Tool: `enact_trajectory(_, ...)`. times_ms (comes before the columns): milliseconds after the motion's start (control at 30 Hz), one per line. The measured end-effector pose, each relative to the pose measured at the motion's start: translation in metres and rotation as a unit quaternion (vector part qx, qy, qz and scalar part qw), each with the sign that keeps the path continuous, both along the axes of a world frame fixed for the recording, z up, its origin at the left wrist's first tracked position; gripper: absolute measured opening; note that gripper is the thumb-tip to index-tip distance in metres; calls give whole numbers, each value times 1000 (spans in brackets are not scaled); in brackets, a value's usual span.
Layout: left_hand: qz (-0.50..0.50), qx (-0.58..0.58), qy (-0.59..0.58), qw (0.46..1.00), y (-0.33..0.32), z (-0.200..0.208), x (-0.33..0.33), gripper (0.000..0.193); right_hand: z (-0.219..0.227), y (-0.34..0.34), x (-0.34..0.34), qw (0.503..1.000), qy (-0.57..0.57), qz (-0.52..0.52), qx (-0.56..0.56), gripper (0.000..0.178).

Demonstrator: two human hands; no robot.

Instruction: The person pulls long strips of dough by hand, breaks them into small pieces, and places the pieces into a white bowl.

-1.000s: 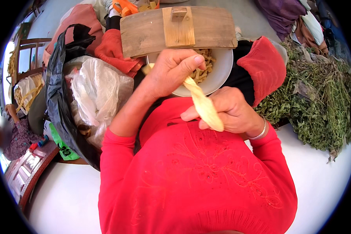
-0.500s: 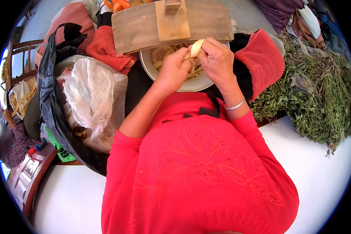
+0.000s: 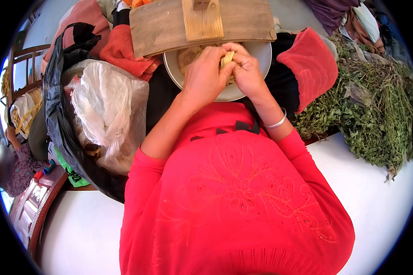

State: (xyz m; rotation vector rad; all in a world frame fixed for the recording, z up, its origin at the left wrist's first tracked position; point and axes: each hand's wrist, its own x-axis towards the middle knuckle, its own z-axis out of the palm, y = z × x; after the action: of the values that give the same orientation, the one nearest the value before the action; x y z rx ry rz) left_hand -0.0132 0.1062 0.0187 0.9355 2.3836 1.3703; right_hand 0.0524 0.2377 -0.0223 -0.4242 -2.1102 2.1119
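The board (image 3: 170, 27) over the bowl is bare, unvarnished wood, matt and coarse-grained, with 1 paler wooden crosspiece (image 3: 202, 19). The bowl (image 3: 252, 57) looks like smooth, faintly glossy enamel or plastic; which one cannot be told. The pale strip (image 3: 227, 58) pinched between the hands is fibrous and dull. The clear bag (image 3: 108, 105) is crinkled, shiny plastic; the black bag (image 3: 59, 105) is glossy film. The red sweater (image 3: 234, 201) is matt knit with embroidery.

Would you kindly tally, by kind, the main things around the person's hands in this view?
Hands, left and right, both gripping the pale strip: 2
Pale strip: 1
White bowl: 1
Wooden board: 1
Clear plastic bag: 1
Black plastic bag: 1
Heap of green herbs: 1
Total: 8
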Motion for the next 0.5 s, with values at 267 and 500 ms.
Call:
enact_trajectory(267, 67, 170, -484, 856, -2, -20, 10, 24, 31, -2, -15, 971, 116, -114, 173, 6)
enact_trajectory(500, 8, 17, -74, 997, -37, -29, 15, 11, 18, 4, -9, 985, 90, -131, 71, 9)
